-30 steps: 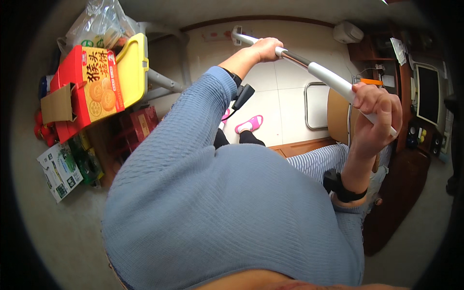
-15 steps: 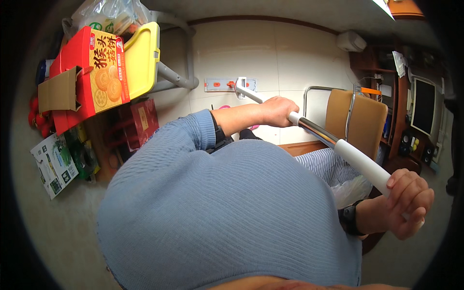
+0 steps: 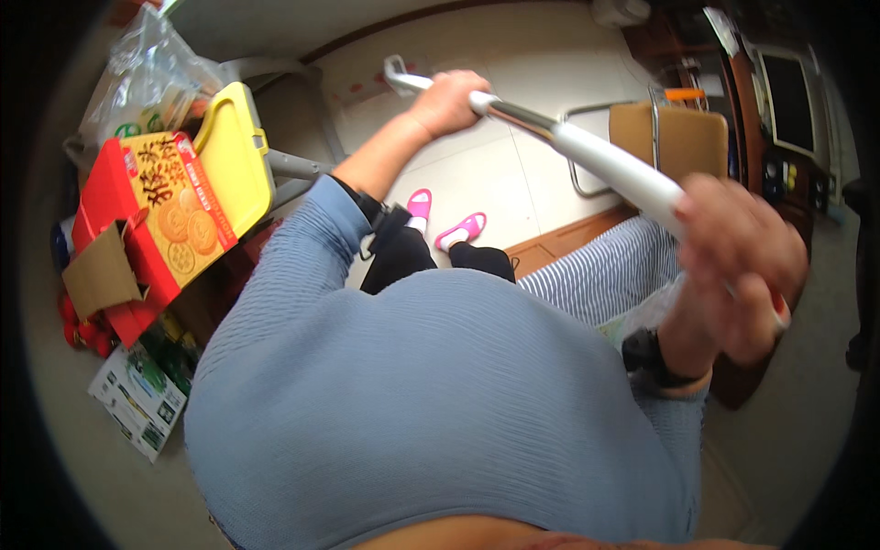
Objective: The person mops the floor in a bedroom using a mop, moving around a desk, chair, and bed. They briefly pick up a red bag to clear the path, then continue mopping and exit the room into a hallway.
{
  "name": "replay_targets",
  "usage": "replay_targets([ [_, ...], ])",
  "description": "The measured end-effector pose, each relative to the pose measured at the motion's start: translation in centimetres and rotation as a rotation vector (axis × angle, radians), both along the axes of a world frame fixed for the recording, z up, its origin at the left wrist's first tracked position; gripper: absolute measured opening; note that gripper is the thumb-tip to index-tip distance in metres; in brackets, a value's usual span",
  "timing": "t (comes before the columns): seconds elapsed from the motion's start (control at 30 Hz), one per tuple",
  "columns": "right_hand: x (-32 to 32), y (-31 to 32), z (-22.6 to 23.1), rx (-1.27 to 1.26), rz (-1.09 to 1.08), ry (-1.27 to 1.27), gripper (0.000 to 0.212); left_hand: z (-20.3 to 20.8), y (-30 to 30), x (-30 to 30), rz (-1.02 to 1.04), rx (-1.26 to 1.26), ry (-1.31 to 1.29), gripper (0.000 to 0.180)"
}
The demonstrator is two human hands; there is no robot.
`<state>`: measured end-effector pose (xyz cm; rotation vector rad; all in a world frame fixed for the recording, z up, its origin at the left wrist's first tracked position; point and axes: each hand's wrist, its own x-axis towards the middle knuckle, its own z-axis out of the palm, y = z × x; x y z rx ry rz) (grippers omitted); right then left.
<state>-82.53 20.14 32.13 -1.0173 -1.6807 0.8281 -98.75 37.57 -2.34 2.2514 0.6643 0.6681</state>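
Note:
A flat mop [image 3: 614, 158] with a white and silver pole slants across the view, from upper left down to the right. My left hand [image 3: 447, 107] is wrapped round the lower part of the pole. The white grip at the top end is held in my right hand [image 3: 741, 257], which is smeared by motion. Beyond my left hand the white joint of the mop shows, and its pale head [image 3: 371, 85] with reddish spots looks blurred on the tiled floor.
On the left are a red biscuit box [image 3: 170, 215], a yellow folding stool [image 3: 240, 165] and a plastic bag [image 3: 151, 78]. A tan-seated metal chair [image 3: 687, 137] and a monitor [image 3: 786, 101] stand to the right. My pink slippers [image 3: 420, 203] are below; striped cloth [image 3: 596, 275] lies beside me.
Both hands and the mop have moved up and leftward in view, with the mop head further left. The view has shifted, and both pink slippers now show plainly.

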Motion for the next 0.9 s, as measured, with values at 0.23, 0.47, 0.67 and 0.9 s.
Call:
replay_targets([
  [0.23, 3.5, -0.3, -3.4, -0.017, 0.033, 0.081, 0.008, -3.7, -0.4, 4.5, 0.173, 0.121, 0.063, 0.021],
  [0.47, 3.4, -11.6, 1.1, -0.078, -0.18, 0.086, 0.024, -2.0, -12.0, 11.1, -0.008, 0.012, -0.117, 0.035],
  [0.67, -1.9, -24.2, 3.7, -0.051, -0.466, 0.04, 0.03, 0.9, -26.8, 12.5, -0.341, -0.173, -0.159, 0.03],
  [0.9, -7.4, -36.2, 3.0, 0.095, -0.62, -0.027, 0.03, 2.6, -36.5, 9.5, -0.701, -0.159, -0.044, 0.018],
])
